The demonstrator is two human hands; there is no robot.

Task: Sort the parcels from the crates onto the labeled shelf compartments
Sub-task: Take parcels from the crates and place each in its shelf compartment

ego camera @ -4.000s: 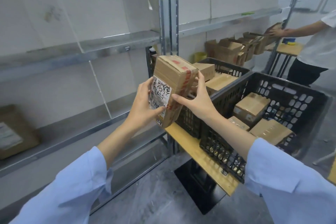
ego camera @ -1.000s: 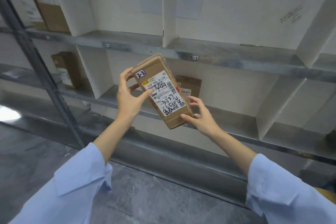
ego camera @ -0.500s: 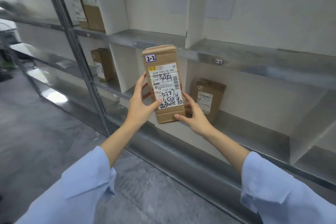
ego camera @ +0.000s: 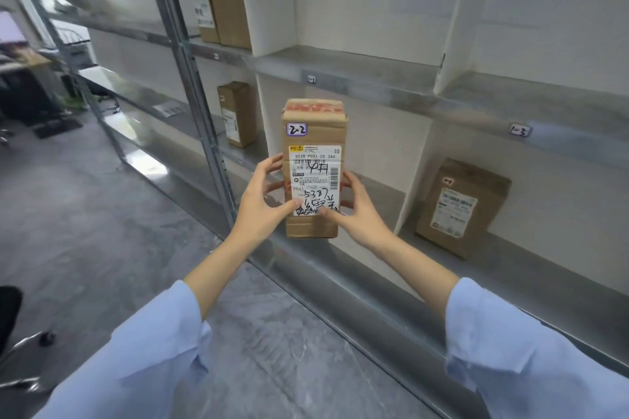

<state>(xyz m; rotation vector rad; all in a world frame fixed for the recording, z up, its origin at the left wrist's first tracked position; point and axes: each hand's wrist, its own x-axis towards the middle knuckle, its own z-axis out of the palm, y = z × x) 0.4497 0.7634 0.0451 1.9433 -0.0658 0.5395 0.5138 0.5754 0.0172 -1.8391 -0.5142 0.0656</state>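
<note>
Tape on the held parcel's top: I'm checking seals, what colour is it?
Red tape on the parcel, clearest in the head view.

The left sleeve (ego camera: pixel 146 357) and right sleeve (ego camera: pixel 531 357) are light blue, loose and softly creased, with wide open cuffs that end partway along the forearms. The left hand (ego camera: pixel 262 207) and right hand (ego camera: pixel 359 214) are bare.
</note>
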